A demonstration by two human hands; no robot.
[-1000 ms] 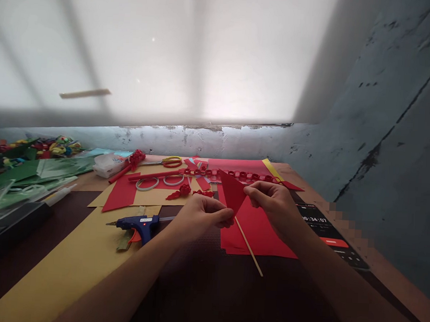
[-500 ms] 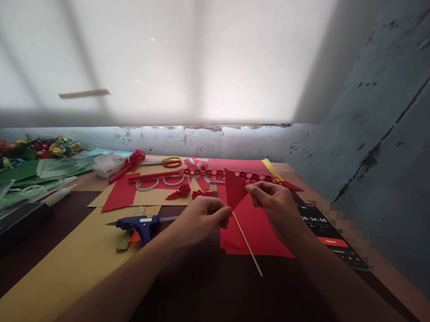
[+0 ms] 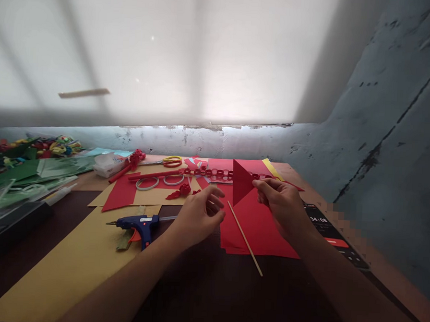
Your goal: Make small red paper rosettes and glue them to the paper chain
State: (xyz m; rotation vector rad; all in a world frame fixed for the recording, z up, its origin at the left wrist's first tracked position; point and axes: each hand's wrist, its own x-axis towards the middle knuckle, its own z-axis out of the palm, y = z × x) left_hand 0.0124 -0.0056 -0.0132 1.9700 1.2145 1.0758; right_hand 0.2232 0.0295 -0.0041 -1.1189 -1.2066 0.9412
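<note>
A folded-looking red paper triangle [image 3: 241, 182] is pinched by one corner between the thumb and fingers of my right hand [image 3: 276, 195]. To its left, my left hand [image 3: 201, 215] is apart from the paper, its fingers loosely curved and spread with nothing in them. Below the triangle a thin wooden stick [image 3: 246, 240] lies slantwise, partly over red paper sheets [image 3: 254, 230] and partly on the dark table [image 3: 208, 295]. Left of my left hand rests a blue hot glue gun [image 3: 139, 225] with an orange trigger and a small lit red light.
Behind the hands lie a red paper chain [image 3: 214, 172], a red paper flower [image 3: 180, 192], tape rings [image 3: 147, 183] and yellow-handled scissors [image 3: 171, 161]. A phone [image 3: 322, 219] showing a timer is at right. Green sheets [image 3: 20, 171] and a plastic box [image 3: 108, 165] are at left.
My left hand has let go of the red paper triangle, moved slightly left and spread its fingers. My right hand has shifted a little right with the triangle.
</note>
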